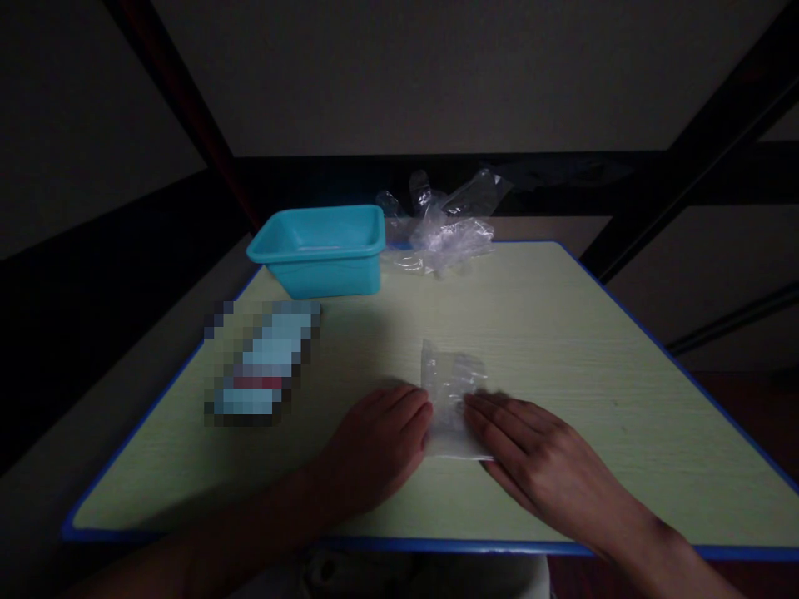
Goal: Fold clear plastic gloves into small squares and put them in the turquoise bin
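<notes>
A folded piece of thin clear plastic (448, 428) lies flat on the table near its front, wrinkled on top, with a straight front edge. At its left edge, my left hand (384, 441) has its fingers curled in and closed on the plastic; the thumb is hidden. My right hand (543, 457) lies across the right edge, fingers stretched out side by side with their tips on the plastic. Farther back rests a loose heap of crumpled clear plastic gloves (446, 237), some finger shapes standing up.
A turquoise plastic basin (330, 270) stands at the back left of the pale table (549, 333), which has a blue edge. In front of the basin lies a pixelated flat object (268, 358). Dark slanted bars (692, 141) and a wall are behind the table.
</notes>
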